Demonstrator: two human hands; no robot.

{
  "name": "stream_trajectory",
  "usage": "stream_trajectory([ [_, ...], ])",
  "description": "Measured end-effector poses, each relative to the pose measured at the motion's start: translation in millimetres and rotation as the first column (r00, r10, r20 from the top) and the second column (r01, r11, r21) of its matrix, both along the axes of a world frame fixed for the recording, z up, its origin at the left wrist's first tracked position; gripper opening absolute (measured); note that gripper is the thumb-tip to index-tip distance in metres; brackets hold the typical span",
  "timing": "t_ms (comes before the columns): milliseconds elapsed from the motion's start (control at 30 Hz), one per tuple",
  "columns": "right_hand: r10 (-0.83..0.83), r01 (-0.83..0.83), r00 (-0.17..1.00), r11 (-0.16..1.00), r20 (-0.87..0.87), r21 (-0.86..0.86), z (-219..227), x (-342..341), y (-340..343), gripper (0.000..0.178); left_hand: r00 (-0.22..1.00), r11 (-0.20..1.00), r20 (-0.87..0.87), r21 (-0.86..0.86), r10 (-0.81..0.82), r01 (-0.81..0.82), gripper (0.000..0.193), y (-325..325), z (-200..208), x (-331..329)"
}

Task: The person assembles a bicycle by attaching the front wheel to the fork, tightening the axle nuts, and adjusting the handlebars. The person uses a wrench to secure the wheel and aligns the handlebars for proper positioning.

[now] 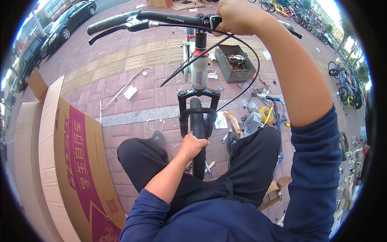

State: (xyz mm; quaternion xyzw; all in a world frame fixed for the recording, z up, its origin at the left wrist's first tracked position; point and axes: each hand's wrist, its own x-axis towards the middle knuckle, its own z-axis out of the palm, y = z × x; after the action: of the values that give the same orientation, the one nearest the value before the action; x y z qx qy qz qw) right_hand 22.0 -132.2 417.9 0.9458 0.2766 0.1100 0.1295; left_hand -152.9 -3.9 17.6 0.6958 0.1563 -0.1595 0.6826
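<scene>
Between my knees stands a bicycle's front wheel [196, 117] with a black knobby tyre, under a black suspension fork [198, 93]. My left hand [193, 146] is closed around the tyre, its thumb on the right side. Up at the far edge, my right hand [238, 18] is curled closed over the black handlebar [167, 18], just right of the stem. Beside its fingers shows a small silver bent piece [212, 21]; I cannot tell what it is. The left brake lever [113, 31] and the white frame head tube [199, 72] are visible. A black cable loops below the bar.
A large open cardboard box [76, 161] stands close on my left. Ahead to the right sits a grey metal toolbox [235, 63]. Yellow tape [266, 115], a blue hose [281, 117], wrappers and tools litter the brick paving. Parked cars [66, 26] and bicycles [347, 86] stand farther off.
</scene>
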Motion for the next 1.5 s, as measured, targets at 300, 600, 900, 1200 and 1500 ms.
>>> stream_trajectory([
  [300,0.034,-0.029,0.998,0.994,0.045,-0.108,-2,-7,-18,0.036,0.994,0.985,0.071,0.160,-0.082,0.069,0.047,-9,2,-37],
  [600,0.047,-0.052,0.997,0.995,0.057,0.085,-10,-29,-16,0.036,0.989,0.982,0.082,0.153,-0.122,0.109,0.066,-3,10,-70],
  [900,0.019,-0.023,0.998,0.997,0.062,0.075,-9,-19,-5,0.038,0.996,0.997,0.067,0.054,-0.055,0.051,0.054,2,-2,-56],
  [1200,0.019,-0.022,0.996,0.999,0.085,0.032,-10,-8,3,0.041,0.999,1.000,0.046,-0.008,-0.016,0.016,0.036,3,2,-32],
  [1500,-0.119,0.114,0.990,0.991,0.078,0.066,-11,-5,5,0.040,0.999,1.000,0.053,0.017,-0.006,0.005,0.038,3,-10,-22],
])
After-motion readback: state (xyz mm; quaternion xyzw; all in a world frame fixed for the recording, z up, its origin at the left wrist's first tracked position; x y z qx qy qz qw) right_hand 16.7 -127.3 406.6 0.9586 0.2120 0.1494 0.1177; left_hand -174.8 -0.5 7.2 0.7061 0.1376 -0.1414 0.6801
